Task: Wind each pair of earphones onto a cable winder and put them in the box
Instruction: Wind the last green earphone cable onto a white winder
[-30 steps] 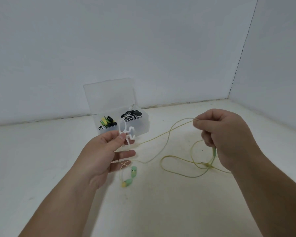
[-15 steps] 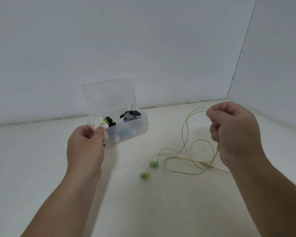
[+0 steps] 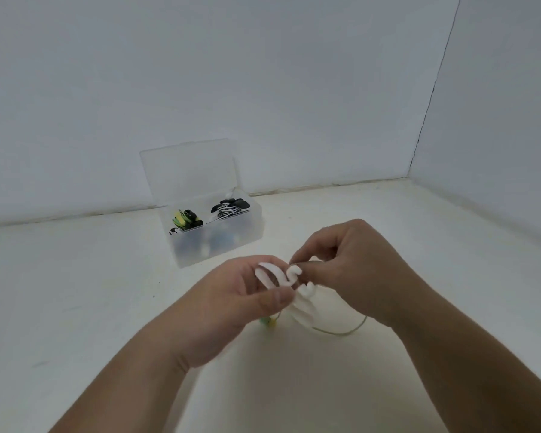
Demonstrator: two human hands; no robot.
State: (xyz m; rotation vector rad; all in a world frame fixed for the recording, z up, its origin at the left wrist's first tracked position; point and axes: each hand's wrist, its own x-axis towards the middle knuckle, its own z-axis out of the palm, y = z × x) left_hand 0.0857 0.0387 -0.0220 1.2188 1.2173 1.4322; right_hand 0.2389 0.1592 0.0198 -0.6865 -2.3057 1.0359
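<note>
Both hands meet just in front of the box (image 3: 251, 235). The left hand (image 3: 231, 307) grips the white cable winder (image 3: 275, 280), long axis tilting back toward me. The right hand (image 3: 350, 270), beside it, seems to pinch the green cable (image 3: 341, 333) at the top hook. Slack trails nearer me than the box, across a plain white surface (image 3: 75, 292), with white walls (image 3: 263, 73) behind the box.

White winder (image 3: 281, 281), yellow-green cable (image 3: 341, 332) (zebra-striped earphones (image 3: 230, 208) boxed)

Our left hand (image 3: 231, 307) and right hand (image 3: 356, 270) are bare, forearms uncovered too; the left thumbnail is short and plain.
</note>
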